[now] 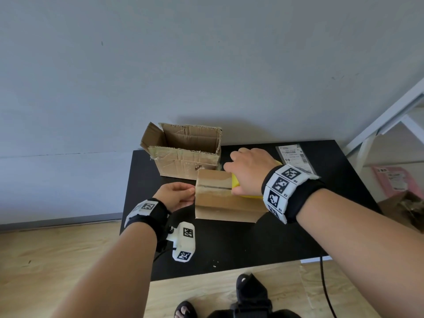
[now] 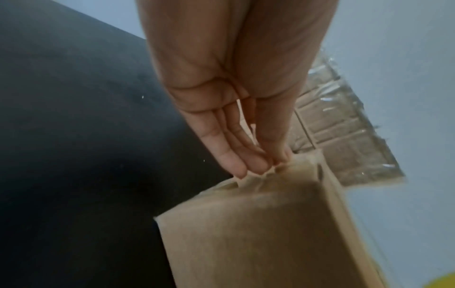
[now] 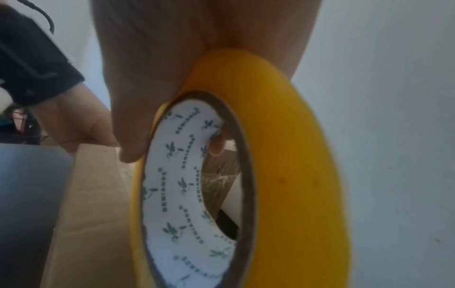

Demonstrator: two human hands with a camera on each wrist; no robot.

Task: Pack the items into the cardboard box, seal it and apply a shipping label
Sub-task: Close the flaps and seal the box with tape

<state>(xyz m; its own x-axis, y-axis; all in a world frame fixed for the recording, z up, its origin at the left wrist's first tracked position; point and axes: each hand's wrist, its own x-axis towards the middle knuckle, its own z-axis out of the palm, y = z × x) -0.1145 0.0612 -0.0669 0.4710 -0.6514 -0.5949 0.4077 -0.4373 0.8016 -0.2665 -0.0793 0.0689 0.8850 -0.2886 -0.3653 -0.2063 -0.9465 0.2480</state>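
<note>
Right hand (image 1: 250,171) grips the yellow tape roll (image 3: 283,155), one finger through the core, at the closed cardboard box's (image 1: 226,198) right end. Left hand (image 1: 176,195) pinches the tape end at its left edge. Box sits on the black table (image 1: 252,249), front of an open box (image 1: 183,152); shipping label (image 1: 294,157) lies back right.

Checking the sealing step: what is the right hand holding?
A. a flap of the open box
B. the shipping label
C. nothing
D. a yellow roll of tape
D: the right hand grips the yellow tape roll, a fingertip showing inside its core, beside the closed cardboard box.
</note>
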